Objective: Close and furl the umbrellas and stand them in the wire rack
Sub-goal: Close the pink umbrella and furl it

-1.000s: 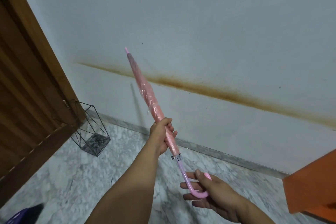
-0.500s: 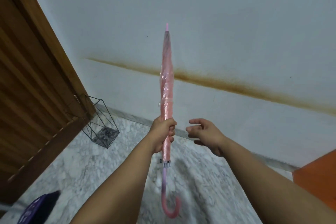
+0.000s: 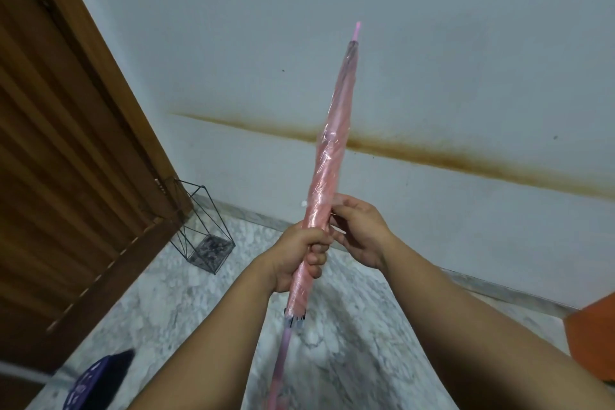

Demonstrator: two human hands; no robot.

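A closed, furled pink umbrella [image 3: 332, 150] points tip-up in front of the wall, leaning slightly right. My left hand [image 3: 299, 256] is wrapped around its lower canopy. My right hand [image 3: 359, 236] sits just beside it on the right, fingertips pinching the canopy's strap or fold near a small white tab. The pink shaft runs down between my forearms and its handle is out of frame. The black wire rack [image 3: 203, 226] stands empty on the floor by the door corner, left of the umbrella.
A brown wooden door [image 3: 66, 143] fills the left side. A dark blue umbrella [image 3: 96, 379] lies at the bottom left on the marble floor [image 3: 349, 326]. An orange object [image 3: 595, 339] juts in at the right edge. A white wall with a rust streak is behind.
My right hand let go of the handle, rose and took hold of the canopy beside my left hand. The umbrella swung from leaning left to upright, then slightly right.
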